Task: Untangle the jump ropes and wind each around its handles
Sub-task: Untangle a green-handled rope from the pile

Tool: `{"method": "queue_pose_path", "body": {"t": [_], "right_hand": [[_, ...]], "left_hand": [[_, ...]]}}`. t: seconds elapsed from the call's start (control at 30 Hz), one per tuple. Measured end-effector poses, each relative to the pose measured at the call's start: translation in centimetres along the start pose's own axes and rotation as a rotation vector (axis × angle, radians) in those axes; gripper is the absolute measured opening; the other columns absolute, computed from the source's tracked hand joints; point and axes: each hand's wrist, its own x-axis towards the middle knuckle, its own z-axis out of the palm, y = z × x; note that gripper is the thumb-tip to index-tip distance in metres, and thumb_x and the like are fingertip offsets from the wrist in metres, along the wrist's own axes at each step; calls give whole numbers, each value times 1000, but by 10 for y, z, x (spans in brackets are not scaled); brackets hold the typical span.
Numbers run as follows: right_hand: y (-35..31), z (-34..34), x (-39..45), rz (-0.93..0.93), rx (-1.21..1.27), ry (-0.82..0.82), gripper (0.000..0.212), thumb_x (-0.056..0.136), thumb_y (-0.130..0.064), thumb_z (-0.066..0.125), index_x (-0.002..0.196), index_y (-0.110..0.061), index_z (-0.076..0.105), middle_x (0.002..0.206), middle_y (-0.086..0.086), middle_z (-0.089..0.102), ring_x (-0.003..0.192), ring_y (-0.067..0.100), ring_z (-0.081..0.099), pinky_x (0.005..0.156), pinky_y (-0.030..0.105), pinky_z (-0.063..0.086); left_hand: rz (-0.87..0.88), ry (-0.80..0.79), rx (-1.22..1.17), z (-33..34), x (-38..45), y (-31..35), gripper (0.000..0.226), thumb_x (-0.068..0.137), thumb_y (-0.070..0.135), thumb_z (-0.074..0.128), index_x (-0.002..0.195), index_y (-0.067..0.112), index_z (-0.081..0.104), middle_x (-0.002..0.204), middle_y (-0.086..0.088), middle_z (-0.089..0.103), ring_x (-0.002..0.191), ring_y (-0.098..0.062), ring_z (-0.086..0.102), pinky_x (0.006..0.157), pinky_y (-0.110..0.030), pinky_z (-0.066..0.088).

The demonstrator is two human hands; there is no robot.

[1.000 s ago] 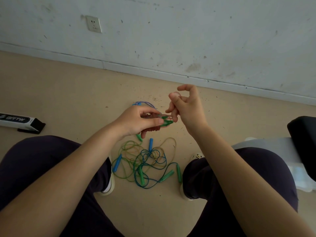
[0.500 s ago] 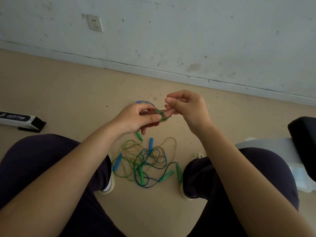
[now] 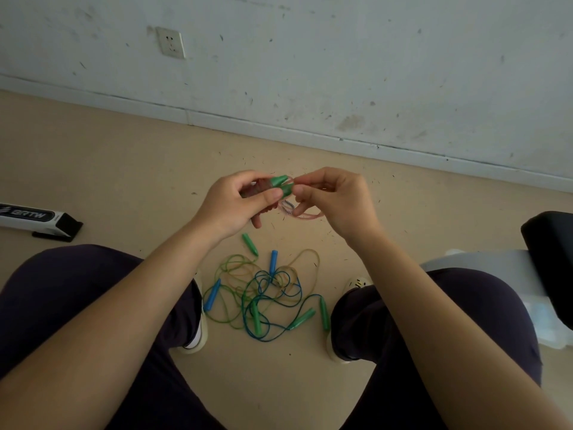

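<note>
While the left hand [image 3: 231,201] squeezes two green handles [image 3: 280,185], the right hand [image 3: 336,197] pinches the pink rope [image 3: 305,215]. It looks light, thin and floppy. Hold near the handles.

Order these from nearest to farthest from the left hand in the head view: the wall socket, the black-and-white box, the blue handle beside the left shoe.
1. Blue handle, below the left hand.
2. Black-and-white box, far left.
3. Wall socket, up on the wall.

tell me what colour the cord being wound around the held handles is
Pinkish-red cord, seen in the head view.
</note>
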Motion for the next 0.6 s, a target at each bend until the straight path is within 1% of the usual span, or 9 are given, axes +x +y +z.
{"method": "queue_pose_path", "body": {"t": [0.07, 0.13, 0.2, 0.27, 0.33, 0.4, 0.47, 0.53, 0.6], "right_hand": [[1, 2, -1, -46, -37, 39, 11, 81, -7, 77, 91, -5, 74, 74, 5, 74, 60, 18, 69, 63, 27, 57], [2, 4, -1, -61, -55, 81, 9, 80, -8, 78, 88, -6, 75, 74, 8, 74, 59, 16, 67, 60, 25, 55], [3, 6, -1, -62, -63, 109, 8, 79, -8, 79, 84, -5, 73, 73, 9, 73, 58, 15, 67, 56, 21, 51], [3, 7, -1, -66, -62, 122, 12, 79, -7, 79, 82, -2, 68, 72, 6, 73, 58, 16, 69, 54, 21, 50], [3, 7, -1, -67, -45, 135, 17, 79, -7, 79, 81, 1, 64, 72, 7, 73, 59, 20, 70, 52, 21, 49], [-1, 4, -1, -58, -26, 148, 20, 79, -10, 80, 80, -1, 62, 69, 9, 72, 59, 23, 69, 51, 21, 47], [-4, 0, -1, -46, 6, 157, 22, 78, -12, 81, 80, -2, 62, 65, 6, 70, 56, 22, 67, 50, 20, 46], [-5, -1, -1, -40, 24, 158, 23, 77, -12, 82, 81, 0, 63, 65, 4, 69, 53, 17, 63, 49, 19, 45], [-4, 0, -1, -32, -10, 154, 23, 76, -14, 83, 79, -1, 64, 66, 4, 69, 53, 12, 60, 50, 20, 46]], "left_hand": [[-10, 0, -19, 1, -2, 3, 32, 87, 21, 75, 118, 13, 69, 84, -6, 72, 48, -11, 60, 42, -15, 40], [-22, 3, -41, 4, -2, 4, 35, 87, 19, 75, 120, 11, 68, 87, -8, 70, 49, -8, 60, 41, -15, 39], [-16, 1, -54, 6, -2, 4, 37, 87, 19, 75, 121, 8, 67, 85, -9, 69, 48, -10, 60, 41, -15, 40], [0, -4, -69, 6, -3, 3, 37, 87, 20, 75, 121, 8, 68, 82, -9, 70, 49, -16, 60, 42, -16, 41], [31, 7, -58, 5, -4, 5, 34, 87, 19, 75, 119, 9, 69, 79, -6, 70, 48, -13, 60, 42, -16, 41], [69, 34, 4, 4, -4, 6, 29, 86, 17, 76, 115, 14, 70, 80, -3, 70, 48, -5, 60, 45, -15, 42], [99, 58, 70, 2, -3, 4, 28, 85, 18, 78, 111, 23, 70, 85, -2, 72, 50, -4, 60, 49, -17, 46], [137, 54, 109, 1, -3, 2, 29, 82, 20, 80, 107, 32, 70, 88, -1, 73, 53, -6, 61, 52, -23, 51], [180, 30, 132, 2, -5, 2, 31, 81, 21, 81, 104, 38, 69, 89, 1, 73, 58, -12, 64, 56, -34, 57]]}}
